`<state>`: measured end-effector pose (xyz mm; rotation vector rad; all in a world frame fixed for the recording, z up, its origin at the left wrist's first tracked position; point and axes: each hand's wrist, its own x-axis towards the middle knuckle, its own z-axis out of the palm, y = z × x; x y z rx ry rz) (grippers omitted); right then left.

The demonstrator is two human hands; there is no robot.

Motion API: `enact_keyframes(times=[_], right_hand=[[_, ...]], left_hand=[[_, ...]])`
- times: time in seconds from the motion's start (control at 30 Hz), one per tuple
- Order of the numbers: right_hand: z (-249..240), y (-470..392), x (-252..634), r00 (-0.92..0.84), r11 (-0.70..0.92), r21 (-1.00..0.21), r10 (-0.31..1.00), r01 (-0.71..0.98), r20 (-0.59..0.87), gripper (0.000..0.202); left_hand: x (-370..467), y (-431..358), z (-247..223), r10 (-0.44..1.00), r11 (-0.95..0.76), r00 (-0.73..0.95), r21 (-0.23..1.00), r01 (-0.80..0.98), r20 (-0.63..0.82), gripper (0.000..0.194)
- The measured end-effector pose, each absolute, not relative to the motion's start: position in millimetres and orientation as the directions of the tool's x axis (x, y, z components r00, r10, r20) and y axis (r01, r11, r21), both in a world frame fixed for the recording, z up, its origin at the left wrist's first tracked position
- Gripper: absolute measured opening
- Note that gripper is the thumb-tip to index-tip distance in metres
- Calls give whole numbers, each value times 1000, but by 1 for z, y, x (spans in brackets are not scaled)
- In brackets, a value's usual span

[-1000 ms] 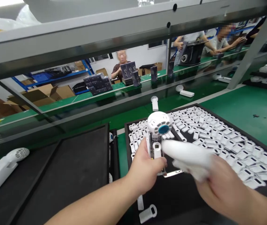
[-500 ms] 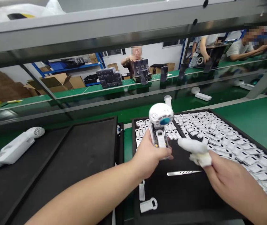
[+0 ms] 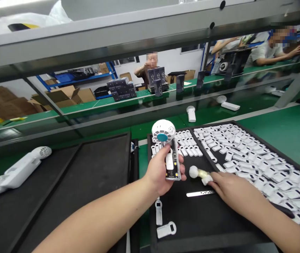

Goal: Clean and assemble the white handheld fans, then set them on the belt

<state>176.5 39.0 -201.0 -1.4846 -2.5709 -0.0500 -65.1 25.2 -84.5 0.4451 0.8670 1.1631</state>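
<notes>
My left hand (image 3: 158,174) is wrapped around the handle of a small white handheld fan (image 3: 163,128). The handle's side facing me is uncovered, showing a dark circuit board (image 3: 175,165) and a white strip-like part (image 3: 169,161). Pinched in my right hand (image 3: 225,182) is a white, round-ended tool (image 3: 193,172) with a yellowish middle; its exact kind I cannot tell. It hovers over the black tray (image 3: 192,218), apart from the fan. Metal tweezers (image 3: 199,194) lie just below it on the tray. Two white cover pieces (image 3: 167,230) rest at the tray's near left.
Many white cover pieces (image 3: 268,175) fill the tray's right side. Another black tray (image 3: 99,175) lies left, with a white fan assembly (image 3: 20,172) across it. Further fans (image 3: 191,114) stand behind. A metal frame (image 3: 113,38) crosses above; co-workers sit beyond at a green bench.
The fan in my left hand has moved left and slightly down, turning its open side more toward me. My right hand has lowered and shifted left with the white-ended tool.
</notes>
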Motion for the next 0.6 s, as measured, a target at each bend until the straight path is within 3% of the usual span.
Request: enact_keyframes(times=[0.13, 0.27, 0.33, 0.5, 0.6], right_hand=[[-181, 29, 173, -439, 514, -110, 810, 851, 388, 26], [-137, 20, 157, -405, 606, -117, 650, 786, 643, 23], [-116, 28, 147, -395, 591, -122, 664, 798, 635, 25], [-92, 56, 141, -204, 284, -215, 921, 934, 333, 23], [-94, 44, 144, -218, 361, -272, 871, 892, 440, 24]], left_hand=[[-62, 28, -97, 950, 287, 8, 864, -414, -312, 26], [-58, 25, -105, 934, 357, 74, 923, -142, -349, 32], [-56, 20, -103, 925, 357, 166, 931, -72, -341, 31], [-55, 7, -90, 888, 337, 333, 942, 0, -318, 39], [-54, 5, -88, 901, 328, 318, 943, -54, -295, 40]])
